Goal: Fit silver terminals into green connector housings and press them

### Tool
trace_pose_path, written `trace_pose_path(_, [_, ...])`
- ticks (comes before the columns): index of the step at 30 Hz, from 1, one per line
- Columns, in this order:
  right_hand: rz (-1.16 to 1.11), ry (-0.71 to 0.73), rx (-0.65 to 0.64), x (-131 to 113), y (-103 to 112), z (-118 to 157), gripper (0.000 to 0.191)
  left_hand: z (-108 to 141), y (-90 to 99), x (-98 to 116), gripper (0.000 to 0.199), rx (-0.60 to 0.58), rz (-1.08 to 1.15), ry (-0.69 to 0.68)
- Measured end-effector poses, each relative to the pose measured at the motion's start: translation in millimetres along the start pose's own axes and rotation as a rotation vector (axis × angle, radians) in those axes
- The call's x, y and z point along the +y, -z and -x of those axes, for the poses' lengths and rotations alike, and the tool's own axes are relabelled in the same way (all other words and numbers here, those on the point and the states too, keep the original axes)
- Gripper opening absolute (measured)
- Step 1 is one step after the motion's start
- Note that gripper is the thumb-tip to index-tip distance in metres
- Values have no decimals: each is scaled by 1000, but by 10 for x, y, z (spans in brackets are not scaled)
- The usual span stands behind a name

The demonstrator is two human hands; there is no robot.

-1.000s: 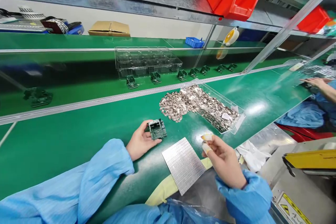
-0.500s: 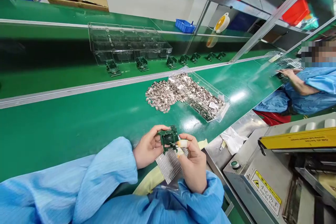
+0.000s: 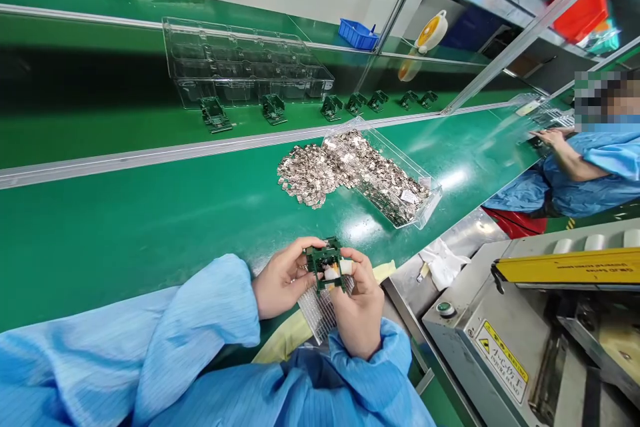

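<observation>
My left hand (image 3: 284,278) grips a small green circuit module (image 3: 325,263) from its left side. My right hand (image 3: 358,307) closes on the module from the right, with white cots on its fingertips (image 3: 331,273) pressed against the module's middle. Whether those fingers pinch a small part inside is hidden. Under both hands lies a ridged silver sheet (image 3: 318,312), partly covered by them. Beyond the hands, on the green bench (image 3: 150,227), a heap of small metal pieces (image 3: 304,173) spills from a clear plastic tray (image 3: 400,177).
Several green modules (image 3: 274,109) stand in a row beside a clear blister tray (image 3: 245,63) on the far bench. A grey machine with a yellow guard (image 3: 500,340) stands at right. A co-worker's arm (image 3: 565,155) reaches along the bench at far right.
My hands have closed further around the module, and the right fingertips now sit over its middle. The view has shifted slightly, and the right hand has drawn nearer the left.
</observation>
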State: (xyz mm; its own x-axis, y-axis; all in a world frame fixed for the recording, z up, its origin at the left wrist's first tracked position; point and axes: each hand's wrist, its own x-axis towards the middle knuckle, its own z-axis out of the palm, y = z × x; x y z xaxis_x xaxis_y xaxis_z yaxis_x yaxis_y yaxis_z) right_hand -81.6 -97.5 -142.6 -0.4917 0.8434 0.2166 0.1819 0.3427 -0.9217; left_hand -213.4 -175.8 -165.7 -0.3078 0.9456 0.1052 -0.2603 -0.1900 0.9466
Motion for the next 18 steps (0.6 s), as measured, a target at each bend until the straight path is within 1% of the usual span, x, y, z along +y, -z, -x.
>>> trace_pose_path(4, [-33,-5,29,-14,-43,12,10,6,-7,-3,34,-7,-51,-17])
trace_pose_path(8, [-30,12,59,-26,-75,34,3,2,-12,-2,27,34,-113,-56])
trace_pose_path(12, [-49,-11,36,-12,-90,59,6,-7,-42,30,25,91,-131,-30])
trace_pose_path(15, [-171,-77,13,-5,-105,79,13,-15,-75,60,28,126,-128,20])
trace_pose_path(18, [-326,-162,25,-19,-128,86,20,-13,-98,80,33,158,-141,63])
